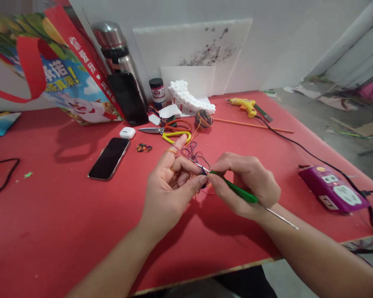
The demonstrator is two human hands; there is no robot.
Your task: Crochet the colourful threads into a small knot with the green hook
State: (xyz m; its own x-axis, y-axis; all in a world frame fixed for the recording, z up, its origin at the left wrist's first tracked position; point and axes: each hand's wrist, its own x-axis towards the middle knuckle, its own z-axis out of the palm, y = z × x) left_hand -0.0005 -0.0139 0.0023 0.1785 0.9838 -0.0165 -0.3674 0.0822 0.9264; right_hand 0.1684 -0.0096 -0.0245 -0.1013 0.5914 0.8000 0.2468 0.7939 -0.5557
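Observation:
My right hand (248, 182) is closed round a crochet hook (240, 192) with a green handle and metal ends. The hook's tip meets a small dark piece of crochet (202, 176), pinched between the thumb and finger of my left hand (174, 182). Yarn passes over my raised left index finger. Loose multicoloured yarn (192, 153) lies in loops just behind my fingers, and an orange strand runs to a yarn ball (203, 120). My fingers partly hide the crochet piece.
Scissors (170, 131), a flat phone (109, 159), an earbud case (127, 132) and a small crocheted bit (144, 147) lie on the red table (65, 231). A glue gun (244, 105) and purple power strip (332, 188) sit right, with a cable. A gift bag (81, 82) stands left.

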